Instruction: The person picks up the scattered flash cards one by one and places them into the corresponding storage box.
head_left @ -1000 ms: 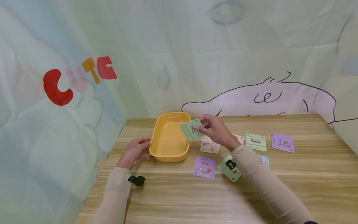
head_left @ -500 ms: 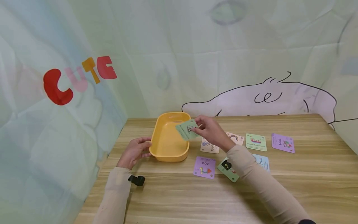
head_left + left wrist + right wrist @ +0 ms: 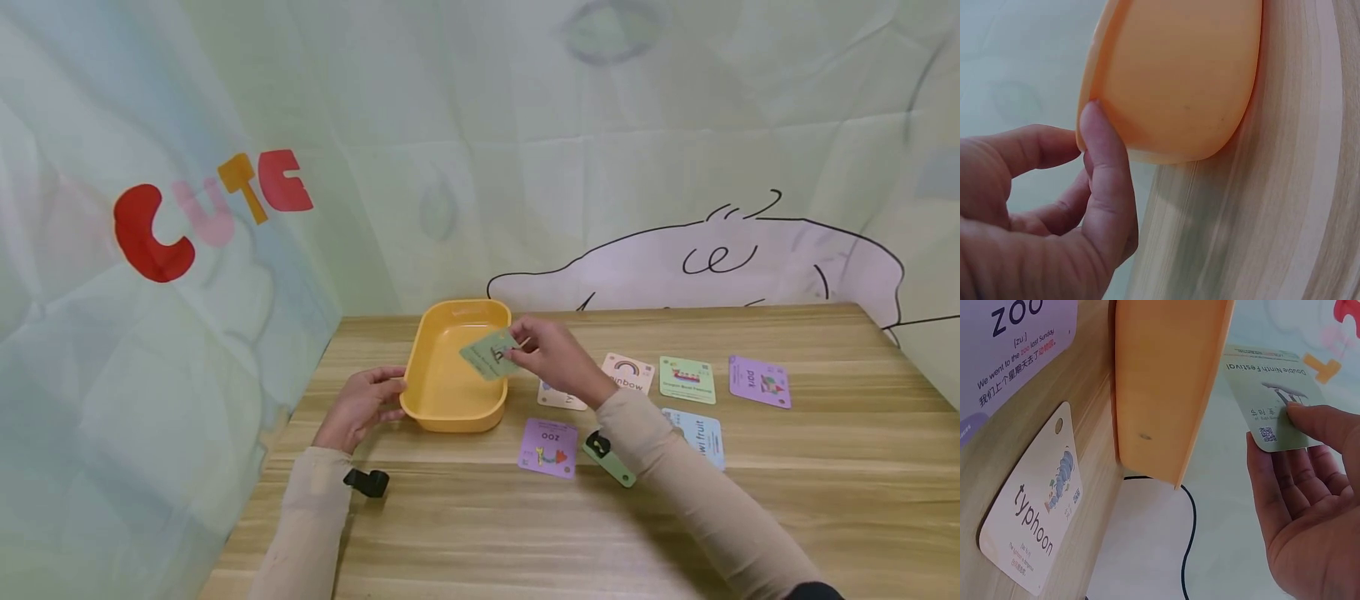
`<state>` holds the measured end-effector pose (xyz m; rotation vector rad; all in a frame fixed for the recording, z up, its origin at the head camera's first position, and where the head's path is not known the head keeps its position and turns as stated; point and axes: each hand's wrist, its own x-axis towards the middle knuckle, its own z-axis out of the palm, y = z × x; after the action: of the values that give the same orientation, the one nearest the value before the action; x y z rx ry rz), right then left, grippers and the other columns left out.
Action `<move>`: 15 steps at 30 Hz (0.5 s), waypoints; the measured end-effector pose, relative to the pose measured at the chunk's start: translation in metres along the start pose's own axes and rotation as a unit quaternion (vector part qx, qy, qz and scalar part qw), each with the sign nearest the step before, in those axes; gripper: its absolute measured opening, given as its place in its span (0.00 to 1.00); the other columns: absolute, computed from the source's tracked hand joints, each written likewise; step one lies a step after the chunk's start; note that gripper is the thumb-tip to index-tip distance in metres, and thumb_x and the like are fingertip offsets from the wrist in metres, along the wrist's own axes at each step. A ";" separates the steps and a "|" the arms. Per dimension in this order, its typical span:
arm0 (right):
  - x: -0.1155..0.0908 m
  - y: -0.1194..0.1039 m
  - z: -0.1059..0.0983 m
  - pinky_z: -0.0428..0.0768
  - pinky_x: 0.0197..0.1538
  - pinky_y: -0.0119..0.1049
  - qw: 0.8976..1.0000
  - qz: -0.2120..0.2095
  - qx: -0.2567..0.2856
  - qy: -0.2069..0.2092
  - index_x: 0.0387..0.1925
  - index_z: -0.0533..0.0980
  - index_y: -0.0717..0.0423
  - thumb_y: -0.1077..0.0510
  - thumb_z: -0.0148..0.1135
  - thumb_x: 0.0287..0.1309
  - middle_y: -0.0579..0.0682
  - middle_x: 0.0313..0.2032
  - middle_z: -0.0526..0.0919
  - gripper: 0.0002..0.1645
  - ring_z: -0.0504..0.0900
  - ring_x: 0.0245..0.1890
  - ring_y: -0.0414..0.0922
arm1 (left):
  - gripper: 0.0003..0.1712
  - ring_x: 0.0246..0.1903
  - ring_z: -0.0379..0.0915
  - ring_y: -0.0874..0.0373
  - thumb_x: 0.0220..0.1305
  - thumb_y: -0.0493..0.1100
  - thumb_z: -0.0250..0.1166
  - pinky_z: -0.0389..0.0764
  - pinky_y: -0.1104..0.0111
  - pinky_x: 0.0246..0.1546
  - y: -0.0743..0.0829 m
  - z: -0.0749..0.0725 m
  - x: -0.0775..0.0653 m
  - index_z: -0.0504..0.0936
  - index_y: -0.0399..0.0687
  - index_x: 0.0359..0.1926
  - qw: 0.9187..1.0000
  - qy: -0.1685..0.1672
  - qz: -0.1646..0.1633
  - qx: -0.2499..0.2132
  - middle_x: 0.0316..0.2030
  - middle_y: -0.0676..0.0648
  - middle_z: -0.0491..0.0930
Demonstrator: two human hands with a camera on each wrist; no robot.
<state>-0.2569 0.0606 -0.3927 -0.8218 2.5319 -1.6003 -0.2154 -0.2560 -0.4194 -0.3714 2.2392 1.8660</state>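
Two sets of fingers are at work, both grasping. Our right hand (image 3: 553, 358) pinches the Double Ninth Festival card (image 3: 483, 353) by one end, thumb on the printed face, and the card juts tilted past those fingers, above the right part of the tray (image 3: 450, 402). Our left hand (image 3: 362, 408) grips the rim at the near left corner of the tray.

To handle the card well here, we would keep the pinch light so that it does not bend, level it out, and bring it further in from the right rim before letting go low down. Holding firm with the left fingers should keep the tray from sliding if the card brushes it.

As for edges, the right rim is the one to watch: it runs just beneath our right fingers. Under that hand lies the typhoon card (image 3: 1038, 515), partly hidden in the head view, with the zoo card (image 3: 548, 447) nearer to us, so a dropped wrist could drag them. Beyond the tray, the cloth backdrop (image 3: 450, 167) rises close by, leaving little space there. On the near side of both hands, the table (image 3: 465, 525) offers the widest room for drawing back.
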 end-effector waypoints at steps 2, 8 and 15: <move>0.001 0.000 0.002 0.86 0.40 0.34 1.000 -0.001 -0.004 -0.003 0.41 0.80 0.58 0.66 0.68 0.63 0.52 0.40 0.87 0.06 0.85 0.38 0.46 | 0.23 0.39 0.79 0.58 0.73 0.40 0.61 0.86 0.69 0.36 0.000 0.000 0.000 0.74 0.36 0.65 1.000 0.001 -0.003 0.003 0.50 0.43 0.79; 0.002 0.000 0.007 0.86 0.41 0.33 0.999 -0.013 -0.029 -0.015 0.40 0.80 0.57 0.65 0.68 0.62 0.51 0.39 0.87 0.06 0.85 0.38 0.44 | 0.24 0.39 0.79 0.57 0.73 0.41 0.62 0.87 0.68 0.37 -0.001 0.000 -0.001 0.74 0.36 0.66 1.000 0.001 -0.004 0.007 0.52 0.42 0.79; 0.004 -0.001 0.011 0.85 0.42 0.34 0.999 -0.019 -0.046 -0.019 0.41 0.80 0.57 0.64 0.69 0.62 0.50 0.39 0.87 0.07 0.85 0.38 0.44 | 0.23 0.39 0.79 0.57 0.73 0.40 0.61 0.87 0.68 0.36 -0.001 0.001 0.000 0.74 0.36 0.65 1.000 0.000 -0.001 0.003 0.52 0.42 0.79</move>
<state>-0.2566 0.0489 -0.3960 -0.9056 2.5959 -1.4721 -0.2154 -0.2555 -0.4201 -0.3712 2.2443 1.8571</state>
